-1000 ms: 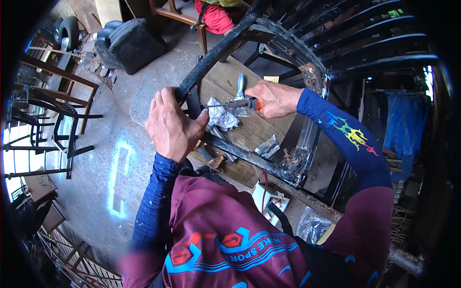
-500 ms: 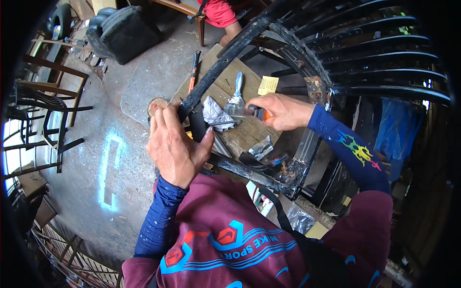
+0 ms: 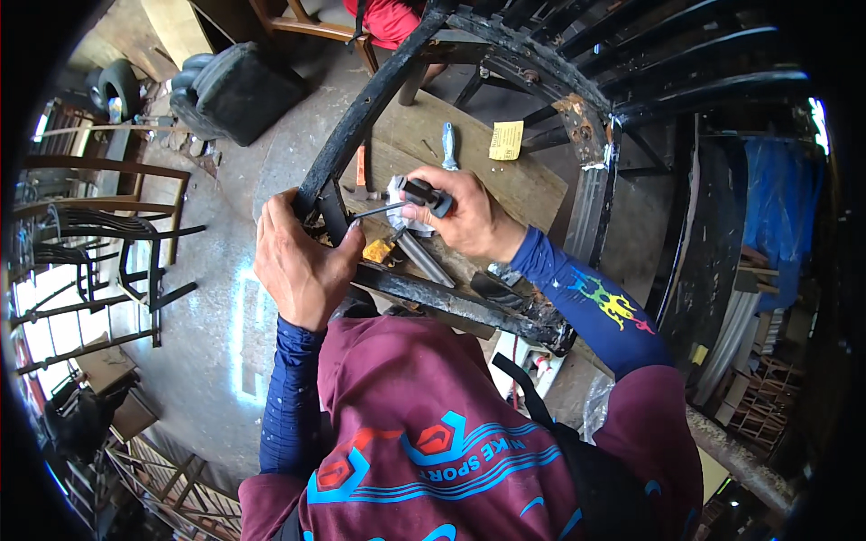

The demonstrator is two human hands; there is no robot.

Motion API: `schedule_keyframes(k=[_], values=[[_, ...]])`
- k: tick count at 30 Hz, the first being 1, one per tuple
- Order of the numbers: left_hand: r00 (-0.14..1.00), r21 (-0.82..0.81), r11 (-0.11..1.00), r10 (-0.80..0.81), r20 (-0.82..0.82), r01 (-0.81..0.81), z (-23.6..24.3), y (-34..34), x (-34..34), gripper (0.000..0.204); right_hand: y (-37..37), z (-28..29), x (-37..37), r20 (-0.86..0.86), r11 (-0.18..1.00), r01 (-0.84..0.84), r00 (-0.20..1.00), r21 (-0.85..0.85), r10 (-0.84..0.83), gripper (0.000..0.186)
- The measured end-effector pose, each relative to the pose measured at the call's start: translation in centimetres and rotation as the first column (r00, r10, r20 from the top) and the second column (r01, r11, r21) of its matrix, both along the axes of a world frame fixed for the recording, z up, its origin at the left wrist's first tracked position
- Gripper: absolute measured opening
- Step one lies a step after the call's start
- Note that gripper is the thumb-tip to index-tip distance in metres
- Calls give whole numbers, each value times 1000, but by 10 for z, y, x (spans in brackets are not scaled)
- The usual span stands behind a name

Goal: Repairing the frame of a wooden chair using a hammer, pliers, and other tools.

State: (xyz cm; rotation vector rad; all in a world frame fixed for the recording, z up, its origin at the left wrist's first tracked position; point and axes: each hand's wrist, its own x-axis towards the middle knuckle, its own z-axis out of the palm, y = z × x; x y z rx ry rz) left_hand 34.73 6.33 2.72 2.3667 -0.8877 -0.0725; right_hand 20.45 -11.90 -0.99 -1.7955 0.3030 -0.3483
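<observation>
My left hand (image 3: pixel 307 261) grips the corner of a worn black chair frame (image 3: pixel 354 131), its thumb beside the joint. In my right hand (image 3: pixel 476 215) is a screwdriver (image 3: pixel 426 197) with a dark handle. Its thin shaft points left, and the tip meets the frame corner near my left thumb. Below the frame lies a wooden board (image 3: pixel 523 180). On it are an orange-handled hammer (image 3: pixel 361 167), a blue-handled scraper (image 3: pixel 448 144), a yellow paper (image 3: pixel 506 141) and a crumpled white cloth (image 3: pixel 394 189), partly hidden by my right hand. A yellow lump (image 3: pixel 377 251) and a metal tube (image 3: pixel 424 260) sit near the lower bar.
Black slats (image 3: pixel 713 95) of the frame reach across the upper right. A person in red shorts (image 3: pixel 390 22) is at the top. A dark padded seat (image 3: pixel 248 95) stands upper left, dark chairs (image 3: pixel 108 221) at the left, and a blue tarp (image 3: pixel 776 198) hangs at the right.
My right hand has come left with the screwdriver, bringing its tip to the frame corner by my left hand. My left hand stays on that corner. The view has shifted a little.
</observation>
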Motion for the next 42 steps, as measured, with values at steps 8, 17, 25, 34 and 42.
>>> schedule_keyframes(k=[8, 17, 25, 34, 42], values=[[1000, 43, 999, 0, 0, 0, -3, 3, -2, 67, -10, 2, 6, -183, 997, -73, 981, 5, 73, 23], [1000, -5, 1000, -19, 21, 19, -6, 4, -2, 63, -18, -8, 4, -144, 973, -222, 967, -59, 211, 27], [1000, 30, 1000, 10, 10, -10, -3, 4, -3, 61, -41, 42, -36, -627, 974, 98, 777, 206, 55, 46], [1000, 25, 1000, -3, 19, 3, -5, 5, -3, 62, 102, 98, -160, -83, 714, -136, 961, 686, 263, 35], [999, 45, 999, 2, 52, -4, -7, 5, -4, 64, 165, -166, -117, -10, 757, 504, 830, -416, -558, 34]])
